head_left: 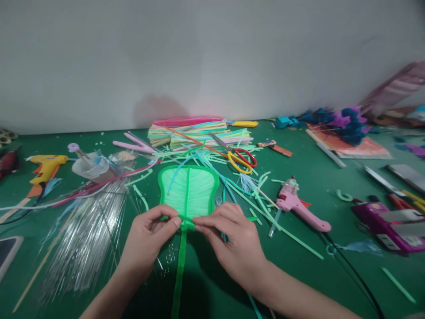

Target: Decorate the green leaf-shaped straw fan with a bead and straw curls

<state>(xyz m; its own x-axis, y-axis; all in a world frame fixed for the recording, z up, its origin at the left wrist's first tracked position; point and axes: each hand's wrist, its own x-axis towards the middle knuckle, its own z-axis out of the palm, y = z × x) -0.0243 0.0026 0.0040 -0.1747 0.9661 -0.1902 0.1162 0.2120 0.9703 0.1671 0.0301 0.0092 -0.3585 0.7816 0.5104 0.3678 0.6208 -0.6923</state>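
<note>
We have both hands at the base of a green leaf-shaped piece [188,189] lying flat on the green surface [299,274]. Our left hand [149,235] pinches the spot where the leaf meets its long green stem [179,270], fingers closed on it. Our right hand [232,239] pinches the same spot from the other side, fingertips almost touching the left's. Scissors [237,157] lie beyond the leaf, a pink glue gun [300,208] to the right, clear strips [86,235] to the left.

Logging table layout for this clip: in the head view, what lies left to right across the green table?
Yellow glue gun → clear strip bundle → left hand → green leaf fan → right hand → pink glue gun → purple box.
</note>
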